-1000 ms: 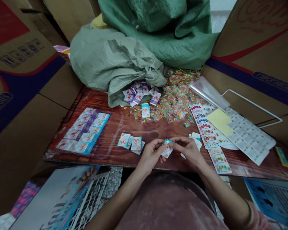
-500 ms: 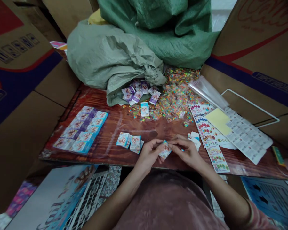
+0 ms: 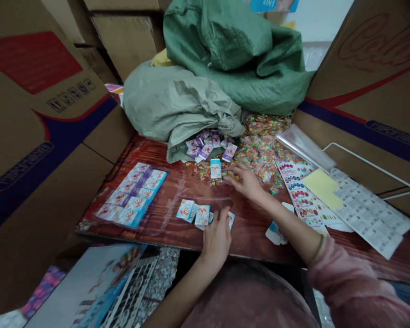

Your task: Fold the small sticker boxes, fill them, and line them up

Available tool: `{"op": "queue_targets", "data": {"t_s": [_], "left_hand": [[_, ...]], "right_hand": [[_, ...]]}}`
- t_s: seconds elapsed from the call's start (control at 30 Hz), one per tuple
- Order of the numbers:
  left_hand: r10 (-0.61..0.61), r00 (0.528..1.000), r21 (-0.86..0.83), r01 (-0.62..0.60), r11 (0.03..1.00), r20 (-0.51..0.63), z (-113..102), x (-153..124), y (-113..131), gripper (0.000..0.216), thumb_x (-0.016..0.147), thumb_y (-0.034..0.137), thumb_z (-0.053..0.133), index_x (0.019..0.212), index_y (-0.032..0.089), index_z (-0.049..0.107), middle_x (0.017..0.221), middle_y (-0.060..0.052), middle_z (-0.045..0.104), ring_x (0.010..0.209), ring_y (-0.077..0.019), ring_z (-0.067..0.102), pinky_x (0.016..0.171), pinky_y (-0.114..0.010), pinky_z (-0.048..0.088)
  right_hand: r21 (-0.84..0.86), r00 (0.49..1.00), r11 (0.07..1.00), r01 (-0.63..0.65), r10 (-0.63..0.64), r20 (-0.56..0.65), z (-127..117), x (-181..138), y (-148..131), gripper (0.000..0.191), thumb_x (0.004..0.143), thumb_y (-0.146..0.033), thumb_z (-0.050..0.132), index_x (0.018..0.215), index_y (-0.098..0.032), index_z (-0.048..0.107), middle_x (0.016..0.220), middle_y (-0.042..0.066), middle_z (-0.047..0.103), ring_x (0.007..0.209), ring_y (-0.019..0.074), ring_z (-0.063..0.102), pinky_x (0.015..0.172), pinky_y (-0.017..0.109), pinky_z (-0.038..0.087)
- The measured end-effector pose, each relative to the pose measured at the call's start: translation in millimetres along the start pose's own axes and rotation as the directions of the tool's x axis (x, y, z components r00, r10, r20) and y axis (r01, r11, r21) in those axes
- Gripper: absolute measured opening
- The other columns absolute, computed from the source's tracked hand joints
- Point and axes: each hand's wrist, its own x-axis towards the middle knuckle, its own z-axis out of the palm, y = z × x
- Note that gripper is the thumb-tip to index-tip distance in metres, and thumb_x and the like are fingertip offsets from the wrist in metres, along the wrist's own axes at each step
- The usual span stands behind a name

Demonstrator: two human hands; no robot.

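Observation:
My left hand (image 3: 217, 234) rests low over the table front, its fingers curled on a small blue-and-white box (image 3: 231, 219) with a hand picture, partly covered by them. Close on its left lie several similar little boxes (image 3: 185, 209). My right hand (image 3: 248, 183) is stretched forward, fingers apart and holding nothing. Its fingertips are just right of an upright small blue-topped box (image 3: 216, 169) and above the edge of a heap of clear packets with colourful bits (image 3: 259, 141). Below my right forearm lie flat white-and-blue card pieces (image 3: 276, 233).
A wrapped block of purple and blue boxes (image 3: 133, 193) lies at left. Purple boxes (image 3: 207, 148) spill from a grey-green sack (image 3: 177, 100). Sticker sheets (image 3: 297, 191), a printed sheet (image 3: 369, 205) and clear bags (image 3: 305, 143) lie right. Large cartons (image 3: 369, 105) flank the table.
My hands, together on one small box before, have separated. The left has brought that box down beside the others; the right has reached forward toward the packets. The view has shifted.

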Motion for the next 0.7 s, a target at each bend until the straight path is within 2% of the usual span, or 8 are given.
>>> {"op": "queue_targets", "data": {"t_s": [0.1, 0.23, 0.33, 0.43, 0.47, 0.53, 0.63, 0.7], "left_hand": [[-0.011, 1.0, 0.345, 0.002, 0.938, 0.024, 2, -5, 5, 0.043, 0.096, 0.025, 0.035, 0.137, 0.028, 0.045, 0.116, -0.012, 0.062, 0.074, -0.0217, 0.068, 0.06, -0.031, 0.051], [0.021, 1.0, 0.447, -0.016, 0.895, -0.006, -4, -9, 8, 0.042, 0.095, 0.033, 0.041, 0.136, 0.031, 0.048, 0.112, -0.01, 0.064, 0.062, -0.0188, 0.067, 0.048, -0.026, 0.046], [0.054, 0.99, 0.222, -0.025, 0.975, -0.127, -16, -4, 3, 0.035, 0.094, 0.034, 0.043, 0.123, 0.025, 0.06, 0.112, -0.012, 0.065, 0.071, -0.0203, 0.068, 0.054, -0.027, 0.047], [-0.086, 0.978, -0.303, 0.024, 0.953, -0.19, -27, 12, 0, 0.044, 0.089, 0.047, 0.049, 0.124, 0.02, 0.058, 0.101, -0.012, 0.069, 0.078, -0.0215, 0.067, 0.063, -0.028, 0.049], [-0.172, 0.979, -0.508, 0.094, 0.856, -0.11, -30, 19, 0, 0.052, 0.088, 0.053, 0.047, 0.125, 0.018, 0.056, 0.093, -0.011, 0.07, 0.072, -0.0204, 0.066, 0.06, -0.027, 0.049], [-0.235, 0.96, -0.812, 0.256, 0.525, 0.151, -31, 31, 5, 0.062, 0.085, 0.063, 0.043, 0.121, 0.014, 0.056, 0.084, -0.01, 0.07, 0.065, -0.0184, 0.065, 0.054, -0.026, 0.048], [-0.155, 0.904, -0.905, 0.415, 0.091, 0.399, -25, 39, 17, 0.051, 0.078, 0.058, 0.06, 0.105, 0.015, 0.062, 0.084, -0.006, 0.07, 0.068, -0.0157, 0.065, 0.054, -0.022, 0.048], [-0.132, 0.873, -0.88, 0.475, 0.005, 0.47, -19, 37, 26, 0.041, 0.071, 0.046, 0.073, 0.095, 0.015, 0.062, 0.08, -0.003, 0.069, 0.066, -0.0151, 0.066, 0.054, -0.022, 0.049]], "right_hand": [[-0.2, 0.991, 0.974, 0.104, -0.086, 0.099, 27, 33, -1, 0.054, 0.081, -0.041, 0.067, 0.128, -0.016, 0.057, 0.132, 0.019, 0.048, 0.115, 0.0309, 0.051, 0.095, 0.042, 0.043], [-0.339, 0.984, 0.931, 0.138, -0.091, 0.151, 47, 46, 0, 0.036, 0.085, -0.034, 0.063, 0.118, -0.021, 0.064, 0.136, 0.017, 0.045, 0.116, 0.0335, 0.049, 0.098, 0.051, 0.037], [-0.291, 0.992, 0.949, 0.122, -0.108, 0.062, 39, 36, 0, 0.028, 0.088, -0.032, 0.058, 0.113, -0.019, 0.065, 0.128, 0.015, 0.052, 0.115, 0.0295, 0.05, 0.106, 0.052, 0.029], [0.061, 0.981, 0.991, 0.118, -0.108, -0.159, 17, 8, -13, 0.028, 0.089, -0.033, 0.056, 0.111, -0.017, 0.061, 0.119, 0.012, 0.058, 0.113, 0.0224, 0.054, 0.101, 0.04, 0.039], [0.204, 0.974, 0.969, 0.138, -0.096, -0.204, 8, -4, -19, 0.027, 0.09, -0.033, 0.054, 0.111, -0.017, 0.06, 0.115, 0.011, 0.06, 0.11, 0.0199, 0.056, 0.097, 0.036, 0.043], [0.367, 0.983, 0.917, 0.158, -0.112, -0.143, -9, -32, -32, 0.027, 0.094, -0.034, 0.048, 0.114, -0.018, 0.057, 0.112, 0.009, 0.063, 0.105, 0.0167, 0.059, 0.093, 0.032, 0.046], [0.327, 0.963, 0.916, 0.23, -0.262, 0.057, -31, -71, -40, 0.032, 0.088, -0.04, 0.058, 0.114, -0.021, 0.061, 0.117, 0.008, 0.063, 0.11, 0.0189, 0.058, 0.098, 0.035, 0.042], [0.263, 0.969, 0.942, 0.206, -0.234, 0.08, -45, -90, -31, 0.033, 0.089, -0.043, 0.057, 0.114, -0.023, 0.062, 0.117, 0.008, 0.064, 0.11, 0.0195, 0.059, 0.098, 0.036, 0.042]]}}
